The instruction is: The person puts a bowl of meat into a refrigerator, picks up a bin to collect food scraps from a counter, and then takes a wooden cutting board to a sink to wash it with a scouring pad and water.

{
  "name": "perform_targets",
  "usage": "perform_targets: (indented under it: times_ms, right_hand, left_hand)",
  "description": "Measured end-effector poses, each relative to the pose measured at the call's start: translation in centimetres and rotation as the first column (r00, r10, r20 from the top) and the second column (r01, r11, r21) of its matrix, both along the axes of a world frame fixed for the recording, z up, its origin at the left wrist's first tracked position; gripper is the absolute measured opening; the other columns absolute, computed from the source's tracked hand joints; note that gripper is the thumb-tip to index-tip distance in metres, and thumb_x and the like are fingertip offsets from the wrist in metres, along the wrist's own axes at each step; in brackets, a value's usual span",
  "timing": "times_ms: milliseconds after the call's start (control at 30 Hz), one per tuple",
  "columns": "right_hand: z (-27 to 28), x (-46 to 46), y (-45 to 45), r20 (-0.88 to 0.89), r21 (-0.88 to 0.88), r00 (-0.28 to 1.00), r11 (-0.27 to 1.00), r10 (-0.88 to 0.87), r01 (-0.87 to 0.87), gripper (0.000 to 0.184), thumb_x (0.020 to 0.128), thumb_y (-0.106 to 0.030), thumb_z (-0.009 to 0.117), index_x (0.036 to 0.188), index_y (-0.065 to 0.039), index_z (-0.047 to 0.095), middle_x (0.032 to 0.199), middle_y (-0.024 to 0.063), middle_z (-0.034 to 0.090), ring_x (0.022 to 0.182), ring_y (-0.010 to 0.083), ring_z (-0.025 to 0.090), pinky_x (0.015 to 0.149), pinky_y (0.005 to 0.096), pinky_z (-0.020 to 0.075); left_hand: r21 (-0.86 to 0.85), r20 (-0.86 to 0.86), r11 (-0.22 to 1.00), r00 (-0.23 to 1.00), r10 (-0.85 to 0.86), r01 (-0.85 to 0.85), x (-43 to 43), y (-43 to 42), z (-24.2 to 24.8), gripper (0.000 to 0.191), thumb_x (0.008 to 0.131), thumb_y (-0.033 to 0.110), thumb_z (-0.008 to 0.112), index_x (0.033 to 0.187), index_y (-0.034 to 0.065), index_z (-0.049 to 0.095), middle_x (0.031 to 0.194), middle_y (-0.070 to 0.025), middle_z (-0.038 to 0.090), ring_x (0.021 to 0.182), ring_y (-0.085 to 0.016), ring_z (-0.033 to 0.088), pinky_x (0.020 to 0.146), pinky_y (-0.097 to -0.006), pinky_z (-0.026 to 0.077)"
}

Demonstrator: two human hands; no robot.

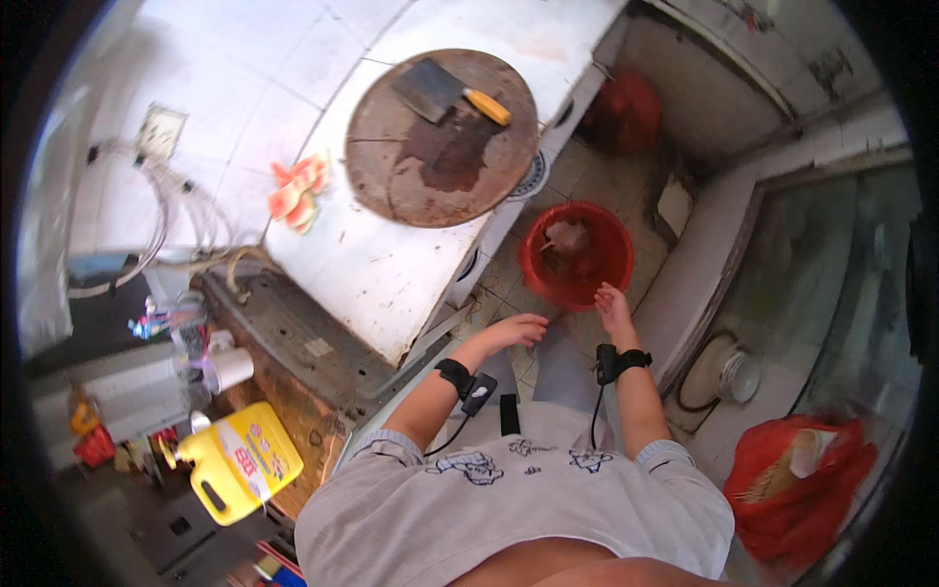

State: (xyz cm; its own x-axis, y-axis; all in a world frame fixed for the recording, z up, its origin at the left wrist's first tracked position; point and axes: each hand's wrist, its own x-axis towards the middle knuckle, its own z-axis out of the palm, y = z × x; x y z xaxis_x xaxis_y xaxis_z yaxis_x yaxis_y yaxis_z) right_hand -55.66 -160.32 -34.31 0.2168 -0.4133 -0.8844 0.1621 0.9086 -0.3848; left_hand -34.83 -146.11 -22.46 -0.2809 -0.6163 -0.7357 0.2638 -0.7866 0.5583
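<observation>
My left hand is held palm inward in front of my body, its fingers a little bent and nothing in it. To its right, my right hand is raised with loosely curled fingers, also holding nothing; in the picture it overlaps the lower rim of a red plastic basin. Whether it touches the rim I cannot tell. A pale lump and some water or wet scraps lie in the basin on the tiled floor. On the white counter rests a round wooden chopping board, wet in its middle, bearing a cleaver with a yellow handle.
Watermelon rinds lie on the counter beside the board. A yellow jug stands on a wooden surface at lower left. Another red container is on the floor beyond the basin. At lower right are a red plastic bag and stacked bowls.
</observation>
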Motion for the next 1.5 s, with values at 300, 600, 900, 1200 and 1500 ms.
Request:
perform_targets:
  times_ms: [300,600,900,1200,1500]
  right_hand:
    - [17.3,13.2,-5.9,0.34,-0.357,0.866,0.902,0.366,-0.242,0.028,0.081,-0.012,0.048,0.107,-0.003,0.05,0.085,0.0042,0.053,0.076,0.0138,0.051,0.073,0.028,0.0437]
    - [27.0,32.2,-4.9,0.348,-0.521,0.514,0.617,0.784,-0.59,0.023,0.079,-0.012,0.053,0.1,-0.003,0.053,0.085,0.0038,0.056,0.079,0.0126,0.054,0.07,0.0265,0.0472]
    - [26.3,50.5,-0.8,0.061,-0.626,0.422,0.364,0.904,-0.689,0.046,0.075,-0.016,0.058,0.113,0.002,0.041,0.094,0.0061,0.052,0.084,0.0126,0.051,0.074,0.0254,0.0447]
    - [23.2,55.6,1.0,-0.083,-0.625,0.445,0.302,0.891,-0.72,0.045,0.071,-0.017,0.063,0.106,0.007,0.046,0.087,0.0089,0.056,0.079,0.0138,0.055,0.067,0.0238,0.0481]
    - [23.9,55.3,0.5,-0.186,-0.767,0.56,0.238,0.807,-0.597,0.043,0.069,-0.028,0.063,0.091,0.009,0.056,0.072,0.0094,0.061,0.056,0.0107,0.057,0.053,0.0216,0.0463]
  left_hand:
    - [-0.196,0.025,0.924,0.941,0.338,-0.327,13.0,-0.4,11.9,0.035,0.082,0.022,0.045,0.111,0.0035,0.048,0.097,-0.0076,0.056,0.077,-0.014,0.053,0.065,-0.0247,0.043]
    - [-0.267,0.089,-0.046,-0.072,0.993,-0.963,28.5,5.7,9.7,0.033,0.073,0.026,0.056,0.096,0.0031,0.05,0.088,-0.0083,0.053,0.078,-0.019,0.052,0.067,-0.0291,0.042]
    - [-0.56,0.319,-0.174,-0.404,0.857,-0.81,40.8,8.7,9.8,0.031,0.072,0.027,0.06,0.09,0.003,0.053,0.078,-0.0009,0.051,0.071,-0.01,0.046,0.06,-0.0237,0.038]
    - [-0.492,0.477,0.217,-0.052,0.877,-0.843,46.0,6.9,9.5,0.036,0.071,0.024,0.063,0.092,-0.0044,0.056,0.084,-0.0059,0.058,0.074,-0.013,0.052,0.065,-0.0241,0.04]
    - [-0.486,0.479,0.25,-0.016,0.878,-0.837,43.8,6.2,13.1,0.039,0.068,0.021,0.066,0.094,-0.0057,0.054,0.082,-0.0077,0.059,0.074,-0.013,0.054,0.061,-0.0236,0.042]
